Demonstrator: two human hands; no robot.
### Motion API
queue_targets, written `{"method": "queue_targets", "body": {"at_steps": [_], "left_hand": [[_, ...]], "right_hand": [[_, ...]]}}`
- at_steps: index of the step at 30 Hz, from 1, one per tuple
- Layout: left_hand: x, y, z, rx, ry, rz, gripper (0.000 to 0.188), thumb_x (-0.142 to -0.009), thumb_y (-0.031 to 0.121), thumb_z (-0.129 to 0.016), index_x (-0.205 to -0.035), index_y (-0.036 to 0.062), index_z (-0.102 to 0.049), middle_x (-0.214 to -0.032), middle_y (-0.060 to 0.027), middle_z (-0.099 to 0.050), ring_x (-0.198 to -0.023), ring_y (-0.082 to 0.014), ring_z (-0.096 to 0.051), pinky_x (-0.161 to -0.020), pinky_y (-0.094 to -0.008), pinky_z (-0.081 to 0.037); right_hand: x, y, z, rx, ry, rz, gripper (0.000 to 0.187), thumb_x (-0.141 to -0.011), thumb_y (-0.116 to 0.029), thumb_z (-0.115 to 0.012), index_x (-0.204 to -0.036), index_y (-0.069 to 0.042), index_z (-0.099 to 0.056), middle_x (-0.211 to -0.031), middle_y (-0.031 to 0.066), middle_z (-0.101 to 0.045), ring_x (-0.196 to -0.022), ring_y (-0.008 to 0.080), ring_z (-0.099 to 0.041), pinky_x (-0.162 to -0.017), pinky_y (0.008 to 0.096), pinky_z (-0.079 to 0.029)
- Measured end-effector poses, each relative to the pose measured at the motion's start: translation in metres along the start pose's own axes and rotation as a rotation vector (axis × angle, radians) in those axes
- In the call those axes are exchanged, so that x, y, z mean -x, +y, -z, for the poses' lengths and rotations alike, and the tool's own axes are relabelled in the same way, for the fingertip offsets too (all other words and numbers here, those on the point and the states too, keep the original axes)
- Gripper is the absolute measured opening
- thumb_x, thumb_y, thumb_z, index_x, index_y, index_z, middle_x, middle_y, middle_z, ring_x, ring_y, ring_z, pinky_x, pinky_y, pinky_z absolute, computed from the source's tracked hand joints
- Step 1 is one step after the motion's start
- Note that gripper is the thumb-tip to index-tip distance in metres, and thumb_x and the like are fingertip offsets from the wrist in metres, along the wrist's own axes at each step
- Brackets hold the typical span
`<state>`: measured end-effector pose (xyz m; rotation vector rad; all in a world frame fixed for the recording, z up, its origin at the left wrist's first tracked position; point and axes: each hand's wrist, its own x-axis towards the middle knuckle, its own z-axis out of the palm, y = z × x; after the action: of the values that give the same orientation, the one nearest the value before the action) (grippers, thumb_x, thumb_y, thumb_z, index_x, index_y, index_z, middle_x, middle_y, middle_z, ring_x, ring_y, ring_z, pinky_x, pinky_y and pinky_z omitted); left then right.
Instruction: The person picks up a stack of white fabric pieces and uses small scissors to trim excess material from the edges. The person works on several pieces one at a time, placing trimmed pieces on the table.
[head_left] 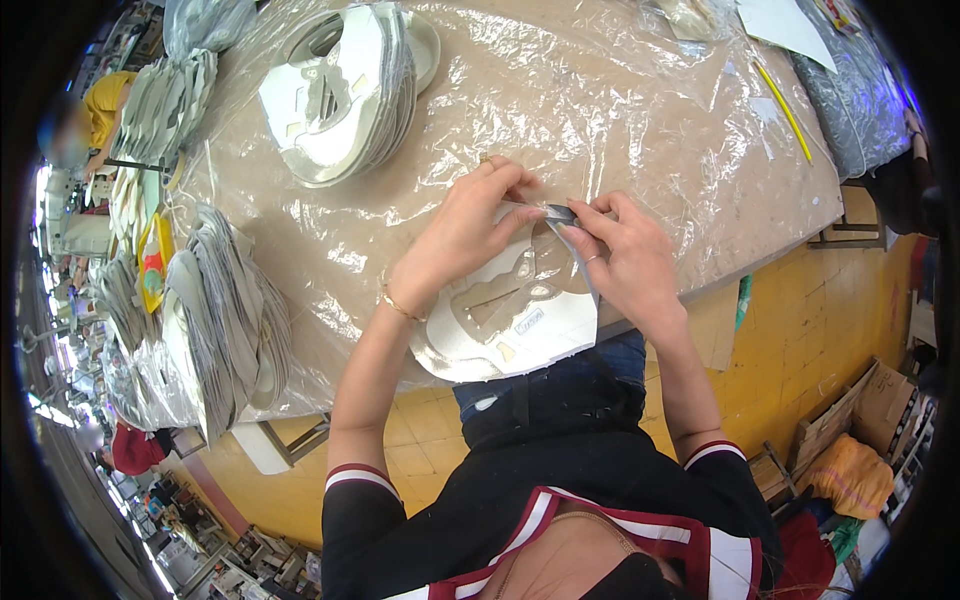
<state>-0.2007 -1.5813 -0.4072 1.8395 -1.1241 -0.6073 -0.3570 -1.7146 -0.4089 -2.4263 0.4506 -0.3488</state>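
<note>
At six o'clock on the tabletop (700, 180), the overhanging panel (562, 322) could be tipped by uneven pulling; a dark strip (561, 212) is pinched by fingers of the right hand (634, 255) (the left hand's (465, 222) grip is unclear).

The cut piece (560, 325) lies between the left hand (460, 225) and right hand (632, 262), reaching from the fingertips back toward the body at the edge of the table (640, 120). A stack (335, 110) sits on the table, ahead and left of the hands; bundles (215, 320) lie left. Far ahead and right lies a stick (785, 110); a box (872, 400) stands right and behind.
</note>
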Motion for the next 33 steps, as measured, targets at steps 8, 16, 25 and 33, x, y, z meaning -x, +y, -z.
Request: {"method": "queue_targets", "body": {"at_steps": [8,16,25,33], "left_hand": [[-0.001,-0.007,0.003,-0.117,-0.08,0.027,0.008,-0.084,0.003,-0.064,-0.091,-0.002,-0.062,-0.079,-0.0099,-0.062,-0.078,-0.0206,-0.06,-0.073,-0.0307,-0.048],[0.003,-0.007,-0.002,0.007,-0.024,0.073,0.007,-0.088,0.004,-0.061,-0.09,-0.0025,-0.058,-0.086,-0.0083,-0.061,-0.08,-0.0188,-0.058,-0.074,-0.0297,-0.047],[0.003,0.0,-0.008,0.126,0.066,0.064,0.01,-0.093,0.008,-0.055,-0.087,0.0005,-0.055,-0.106,-0.0088,-0.059,-0.096,-0.0197,-0.057,-0.082,-0.0319,-0.045],[0.025,-0.006,0.022,0.471,0.496,0.169,0.035,-0.103,0.026,-0.04,-0.082,0.002,-0.055,-0.089,-0.0083,-0.064,-0.087,-0.0181,-0.062,-0.081,-0.0326,-0.049]], "right_hand": [[0.002,-0.002,-0.001,-0.016,-0.029,-0.033,0.025,-0.087,-0.024,-0.065,-0.104,-0.006,-0.069,-0.084,0.0086,-0.058,-0.069,0.026,-0.06,-0.061,0.0369,-0.046],[0.002,-0.005,-0.004,-0.06,-0.013,-0.041,0.024,-0.087,-0.02,-0.065,-0.106,-0.005,-0.068,-0.085,0.0092,-0.059,-0.065,0.024,-0.059,-0.059,0.0341,-0.046],[0.002,-0.003,-0.011,-0.102,0.017,-0.13,0.023,-0.088,-0.023,-0.064,-0.103,-0.007,-0.07,-0.083,0.0076,-0.06,-0.065,0.0216,-0.059,-0.058,0.0337,-0.045],[0.0,0.011,0.003,-0.522,0.118,-0.276,0.029,-0.086,-0.011,-0.066,-0.114,-0.005,-0.065,-0.091,0.0059,-0.057,-0.064,0.0091,-0.049,-0.055,0.0238,-0.039]]}}
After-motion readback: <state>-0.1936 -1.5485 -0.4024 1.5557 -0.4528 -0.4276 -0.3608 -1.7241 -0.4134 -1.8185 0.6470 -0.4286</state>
